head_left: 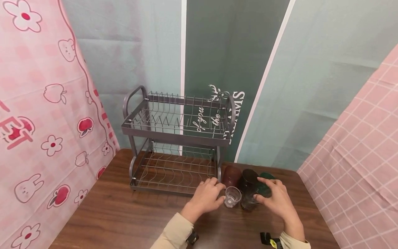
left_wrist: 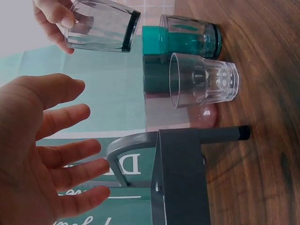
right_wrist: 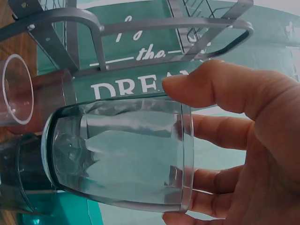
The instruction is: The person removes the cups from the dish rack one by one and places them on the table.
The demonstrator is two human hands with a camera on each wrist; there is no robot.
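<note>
My right hand (head_left: 276, 199) holds a grey-tinted, see-through cup (right_wrist: 126, 154) near its rim, thumb on one side and fingers on the other. The left wrist view shows this cup raised off the table, its thick dark base downward. My left hand (left_wrist: 51, 150) has its fingers spread and nothing in them; in the head view it overlaps the edge of a small clear cup (head_left: 232, 197) standing on the table. Close by stand a second grey-tinted cup (left_wrist: 211, 40), a teal cup (head_left: 265, 183) and a reddish cup (head_left: 231, 175).
Left of the cups stands a two-tier grey dish rack (head_left: 175, 138) with wire shelves. The wooden table (head_left: 109, 207) runs back to a green printed curtain (head_left: 233, 52). Pink patterned cloths hang at both sides.
</note>
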